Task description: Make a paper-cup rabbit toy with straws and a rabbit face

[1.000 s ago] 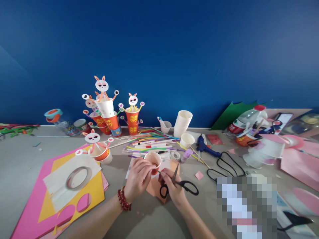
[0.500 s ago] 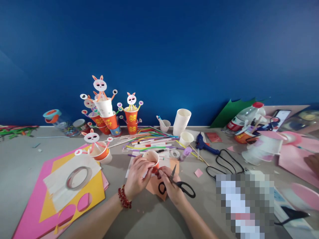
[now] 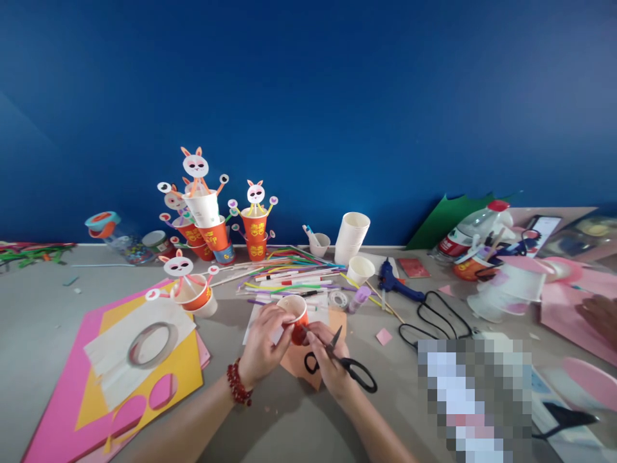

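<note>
My left hand, with a red bead bracelet at the wrist, is closed around a small orange paper cup held over the grey table. My right hand grips black-handled scissors, and its fingertips touch the cup's lower side. The blades point up and to the right, slightly apart. Under both hands lie a white sheet and an orange paper piece.
Left: pink and yellow sheets with a tape roll. Behind: finished rabbit cups, coloured straws, stacked white cups, blue glue gun, black cord. Another person's hand shows at far right among pink paper.
Both hands drew slightly closer together around the cup. The scissors tilted and shifted a little left. Another person's hand came into view at the far right.
</note>
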A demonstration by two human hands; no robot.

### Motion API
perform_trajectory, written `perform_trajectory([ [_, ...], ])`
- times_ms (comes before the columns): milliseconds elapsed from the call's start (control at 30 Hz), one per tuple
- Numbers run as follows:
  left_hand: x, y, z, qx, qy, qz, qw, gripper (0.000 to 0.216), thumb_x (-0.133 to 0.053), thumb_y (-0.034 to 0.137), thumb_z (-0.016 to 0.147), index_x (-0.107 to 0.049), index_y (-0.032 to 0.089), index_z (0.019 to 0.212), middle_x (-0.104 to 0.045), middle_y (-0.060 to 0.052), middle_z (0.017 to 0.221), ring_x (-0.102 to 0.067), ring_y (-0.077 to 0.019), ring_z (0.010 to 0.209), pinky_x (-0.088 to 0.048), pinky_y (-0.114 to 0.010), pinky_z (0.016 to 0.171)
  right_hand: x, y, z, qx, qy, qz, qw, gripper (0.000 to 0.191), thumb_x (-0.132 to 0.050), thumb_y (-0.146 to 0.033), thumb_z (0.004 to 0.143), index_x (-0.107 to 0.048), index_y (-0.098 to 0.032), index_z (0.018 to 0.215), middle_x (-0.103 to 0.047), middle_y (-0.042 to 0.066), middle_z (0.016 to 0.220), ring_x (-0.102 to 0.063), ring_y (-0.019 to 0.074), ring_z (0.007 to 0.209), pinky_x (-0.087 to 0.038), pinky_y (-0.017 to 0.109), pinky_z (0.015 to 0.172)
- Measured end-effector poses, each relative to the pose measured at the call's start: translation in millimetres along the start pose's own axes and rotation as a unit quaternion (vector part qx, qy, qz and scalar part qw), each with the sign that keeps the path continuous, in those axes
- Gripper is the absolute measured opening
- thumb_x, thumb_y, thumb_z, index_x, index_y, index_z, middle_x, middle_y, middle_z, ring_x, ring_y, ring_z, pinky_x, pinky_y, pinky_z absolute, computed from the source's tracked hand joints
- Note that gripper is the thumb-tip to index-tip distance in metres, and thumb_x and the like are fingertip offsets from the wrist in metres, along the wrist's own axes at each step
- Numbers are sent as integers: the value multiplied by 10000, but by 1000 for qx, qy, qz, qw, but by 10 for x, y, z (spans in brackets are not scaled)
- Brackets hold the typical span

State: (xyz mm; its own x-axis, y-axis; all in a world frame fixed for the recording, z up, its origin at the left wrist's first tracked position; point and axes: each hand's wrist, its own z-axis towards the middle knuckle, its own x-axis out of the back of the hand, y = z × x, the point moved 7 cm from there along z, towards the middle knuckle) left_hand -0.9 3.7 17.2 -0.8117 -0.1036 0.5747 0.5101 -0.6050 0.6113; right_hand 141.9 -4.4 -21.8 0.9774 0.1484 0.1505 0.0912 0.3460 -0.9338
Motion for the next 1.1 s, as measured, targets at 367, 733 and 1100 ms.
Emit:
perform_trajectory([
  [367, -25, -35, -5, 65, -25, -63, 996, 75, -540, 189, 920, -608, 202, 949, -639, -48, 901, -591, -193, 877, -472, -330, 819, 2, -82, -9, 8, -4, -57, 998, 318, -426, -323, 996, -652, -198, 809, -639, 65, 795, -602, 205, 766, -493, 336, 746],
  [733, 16, -5, 16, 58, -16, -46, 997, 66, -552, 205, 917, -618, 202, 924, -673, -55, 870, -612, -201, 850, -475, -350, 818, 12, -209, 7, 23, -9, -120, 993, 295, -411, -286, 993, -643, -192, 837, -622, 69, 814, -596, 200, 779, -481, 320, 740],
  [1100, 17, -77, 8, 76, -6, -48, 996, 163, -568, 258, 919, -694, 219, 1015, -743, -66, 951, -662, -230, 956, -500, -387, 908, 114, -198, 45, -12, 21, -127, 992, 137, -498, -296, 950, -596, -216, 899, -649, 33, 810, -630, 171, 733, -496, 265, 678],
])
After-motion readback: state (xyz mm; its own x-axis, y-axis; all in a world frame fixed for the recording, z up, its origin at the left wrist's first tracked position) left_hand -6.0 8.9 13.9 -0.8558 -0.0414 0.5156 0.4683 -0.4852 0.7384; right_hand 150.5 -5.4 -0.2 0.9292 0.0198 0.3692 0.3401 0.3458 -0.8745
